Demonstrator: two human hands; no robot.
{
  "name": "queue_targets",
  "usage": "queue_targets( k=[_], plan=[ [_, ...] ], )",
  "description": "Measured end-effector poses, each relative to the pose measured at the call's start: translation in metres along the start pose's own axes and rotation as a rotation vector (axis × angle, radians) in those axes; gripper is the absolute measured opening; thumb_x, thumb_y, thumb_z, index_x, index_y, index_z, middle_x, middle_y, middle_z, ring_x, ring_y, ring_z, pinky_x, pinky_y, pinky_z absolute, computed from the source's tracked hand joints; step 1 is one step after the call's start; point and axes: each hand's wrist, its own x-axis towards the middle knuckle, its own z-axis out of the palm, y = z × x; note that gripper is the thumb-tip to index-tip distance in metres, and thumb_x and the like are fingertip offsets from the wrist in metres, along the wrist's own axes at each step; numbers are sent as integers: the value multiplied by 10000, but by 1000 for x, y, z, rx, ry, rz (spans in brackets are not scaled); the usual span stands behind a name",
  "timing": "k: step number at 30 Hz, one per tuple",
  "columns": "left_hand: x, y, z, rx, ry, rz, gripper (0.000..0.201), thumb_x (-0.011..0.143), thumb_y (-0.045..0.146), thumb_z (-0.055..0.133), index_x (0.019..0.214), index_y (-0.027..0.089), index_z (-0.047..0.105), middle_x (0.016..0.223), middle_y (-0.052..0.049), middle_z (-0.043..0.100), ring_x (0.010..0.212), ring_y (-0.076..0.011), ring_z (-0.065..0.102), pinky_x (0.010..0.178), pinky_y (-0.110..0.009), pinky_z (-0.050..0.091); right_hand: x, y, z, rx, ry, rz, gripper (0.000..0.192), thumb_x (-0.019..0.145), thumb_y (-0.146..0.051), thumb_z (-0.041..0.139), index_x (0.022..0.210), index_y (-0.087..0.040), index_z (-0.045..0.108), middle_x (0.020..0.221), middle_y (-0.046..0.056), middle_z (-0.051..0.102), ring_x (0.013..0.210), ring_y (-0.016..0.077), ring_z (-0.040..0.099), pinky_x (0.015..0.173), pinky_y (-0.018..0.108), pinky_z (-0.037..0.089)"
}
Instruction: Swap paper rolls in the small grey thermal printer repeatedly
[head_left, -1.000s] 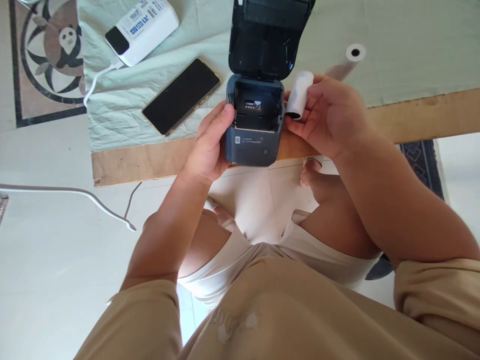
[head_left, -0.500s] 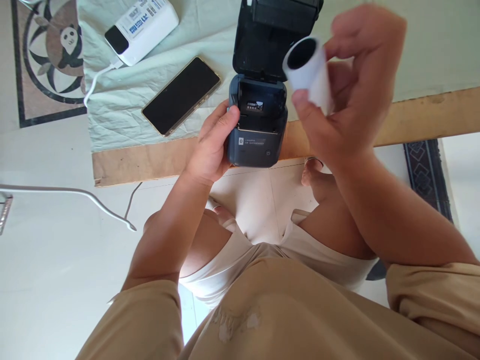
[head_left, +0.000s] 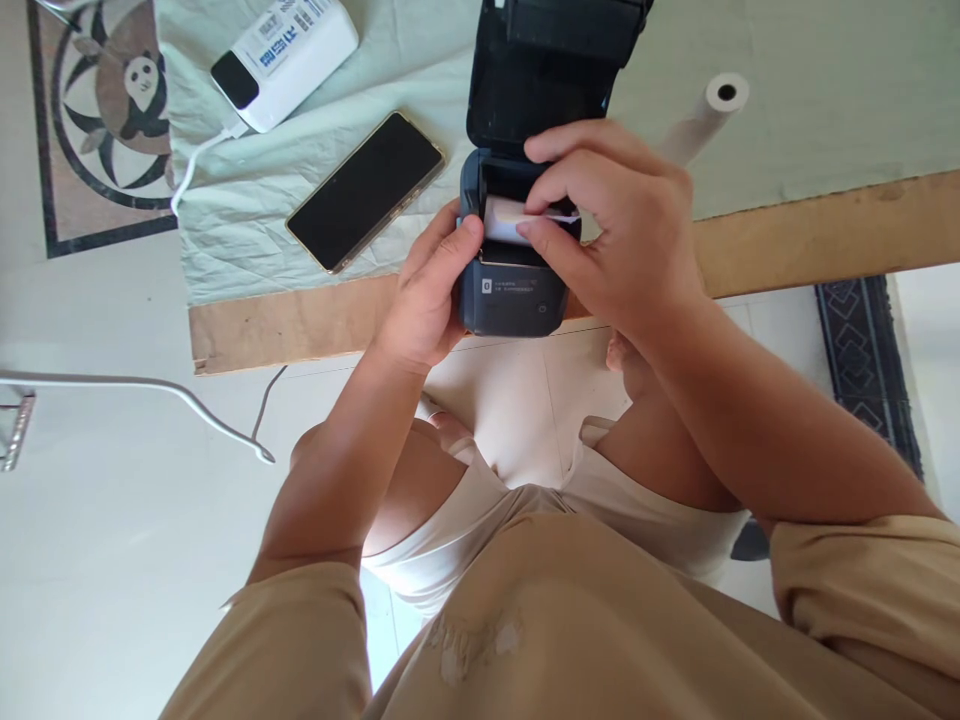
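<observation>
My left hand grips the printer at the counter edge. My right hand pinches the paper roll inside the open bay. I judge it should seat level, loose end forward, before release.

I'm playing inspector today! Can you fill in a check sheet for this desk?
Surface: wooden table with a pale green cloth over most of it.
Job's things: dark label printer, lid open; white paper roll sits in its bay.
Clutter: black phone, white power bank, spare paper roll.
Grips: left hand holds the printer's side; right hand pinches the roll.
Cables: white cable from the power bank; another on the floor.
Surroundings: pale tiles, panda floor inlay, dark rug.
</observation>
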Motion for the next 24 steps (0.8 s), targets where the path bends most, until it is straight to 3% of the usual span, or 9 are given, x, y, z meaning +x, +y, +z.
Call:
queue_targets(
  k=[5,8,10,14,17,19,22,24],
  plan=[
    [1,-5,-5,40,-13,14,227,956,414,555,1027,227,664,867,-48,665,1020,-245,673,761,-312,540,-8,2,1,-93,155,-154,114,915,-279,582,816,-243,626,989,12,700,936,202,654,862,392,511],
    [2,-8,-7,10,-32,41,219,928,442,580,977,251,674,801,-25,605,756,-160,612,571,-258,447,-15,-4,0,-105,125,-231,136,921,-289,577,806,-250,636,948,13,695,881,193,631,797,384,481],
    [2,-7,-7,-2,-38,46,173,909,413,617,924,253,681,767,-10,577,661,-123,548,531,-244,401,-20,-9,1,-107,74,-248,114,910,-284,598,808,-257,643,946,10,702,902,199,632,785,389,458],
    [0,-3,-6,89,-15,15,104,833,296,719,931,272,697,832,-9,664,824,-183,637,707,-290,475,-21,-11,3,-23,41,-258,146,900,-375,622,852,-246,670,968,25,712,1045,250,651,858,436,463],
    [-2,-1,-5,124,-8,19,168,809,288,732,971,284,691,888,-26,688,935,-238,662,761,-324,482,-14,-4,-3,81,165,-256,259,926,-383,545,868,-185,701,968,75,693,1036,248,652,925,452,494],
    [-2,-1,-4,130,-19,26,196,805,288,732,994,283,680,901,-35,685,949,-251,666,755,-331,496,-8,4,-8,72,277,-229,292,913,-345,529,973,-126,713,1051,115,661,1081,242,618,960,419,510],
    [-3,-2,-5,170,-34,20,248,799,322,743,1035,289,675,957,-50,702,1078,-288,656,832,-364,534,0,17,-12,117,315,-68,425,918,-382,520,1262,-146,598,1262,103,608,1237,239,559,1013,384,495],
    [-2,-3,-6,185,-49,29,250,809,337,744,1044,282,679,973,-53,705,1113,-294,652,842,-366,543,2,22,-9,301,221,48,526,935,-526,461,1355,-209,472,1346,78,563,1264,219,551,1057,390,469]
  ],
)
